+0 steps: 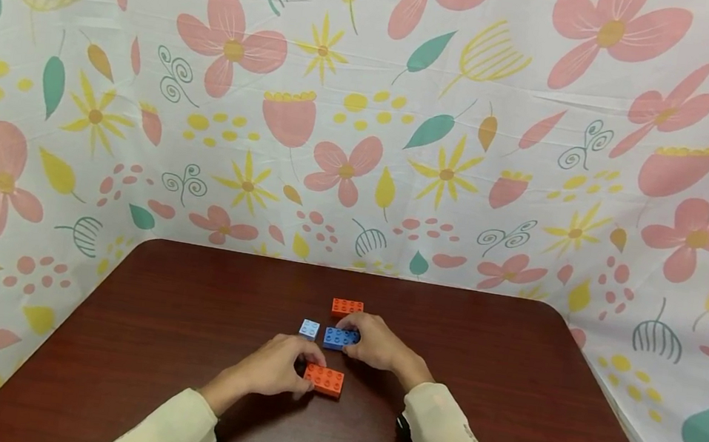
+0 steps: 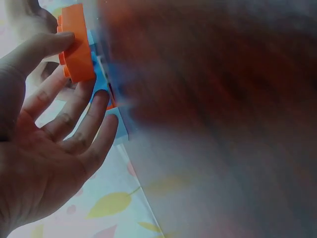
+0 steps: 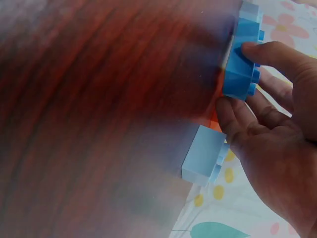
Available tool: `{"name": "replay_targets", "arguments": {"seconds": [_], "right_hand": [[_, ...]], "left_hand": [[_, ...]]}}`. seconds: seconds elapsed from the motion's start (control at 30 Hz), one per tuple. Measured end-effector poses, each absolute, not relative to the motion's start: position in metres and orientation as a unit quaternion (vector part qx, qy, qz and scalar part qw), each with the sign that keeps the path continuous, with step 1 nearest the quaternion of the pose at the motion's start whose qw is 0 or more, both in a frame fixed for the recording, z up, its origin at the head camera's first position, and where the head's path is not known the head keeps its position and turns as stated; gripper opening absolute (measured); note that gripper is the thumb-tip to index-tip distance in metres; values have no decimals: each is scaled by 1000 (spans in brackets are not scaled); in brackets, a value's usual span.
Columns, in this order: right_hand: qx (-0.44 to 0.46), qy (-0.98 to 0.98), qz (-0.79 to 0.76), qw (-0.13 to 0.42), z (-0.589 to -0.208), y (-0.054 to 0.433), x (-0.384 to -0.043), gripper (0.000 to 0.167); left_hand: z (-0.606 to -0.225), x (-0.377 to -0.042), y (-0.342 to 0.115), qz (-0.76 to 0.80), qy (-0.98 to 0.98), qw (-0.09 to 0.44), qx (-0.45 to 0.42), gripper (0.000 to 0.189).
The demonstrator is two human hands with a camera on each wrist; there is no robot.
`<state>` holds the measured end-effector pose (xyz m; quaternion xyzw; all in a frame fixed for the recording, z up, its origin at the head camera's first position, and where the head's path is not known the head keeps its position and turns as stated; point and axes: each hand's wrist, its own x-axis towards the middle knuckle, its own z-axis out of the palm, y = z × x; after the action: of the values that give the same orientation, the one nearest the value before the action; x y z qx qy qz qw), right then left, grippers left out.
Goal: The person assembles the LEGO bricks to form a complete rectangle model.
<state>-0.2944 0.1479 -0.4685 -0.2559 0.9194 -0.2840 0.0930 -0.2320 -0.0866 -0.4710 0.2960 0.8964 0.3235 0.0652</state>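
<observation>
Thumb and fingers of my left hand (image 1: 271,367) pinch an orange-red toy building brick (image 1: 324,381) with two rows of studs. In the left wrist view that brick (image 2: 78,47) stands between the thumb and the fingertips, the other fingers loosely spread. Farther back, my right hand (image 1: 381,344) grips a blue building brick (image 1: 337,338), studs upward. The right wrist view has the thumb on one side of this blue brick (image 3: 242,62). Left of it lies a small light blue brick (image 1: 309,329). Another light blue brick (image 3: 203,156) is beside my right fingers, hidden in the head view.
A second orange-red brick (image 1: 347,307) lies just beyond my right hand. Everything is on a dark brown wooden table (image 1: 182,303) with rounded far corners. A white cloth (image 1: 361,65) with printed flowers hangs behind and along the sides.
</observation>
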Motion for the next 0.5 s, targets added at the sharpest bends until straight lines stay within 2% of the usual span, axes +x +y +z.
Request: {"name": "replay_targets", "arguments": {"seconds": [0.5], "right_hand": [[-283,914,-282,63,-460,159,-281,33]], "left_hand": [[-472,-237,-102,329,906,43,264,28]]}}
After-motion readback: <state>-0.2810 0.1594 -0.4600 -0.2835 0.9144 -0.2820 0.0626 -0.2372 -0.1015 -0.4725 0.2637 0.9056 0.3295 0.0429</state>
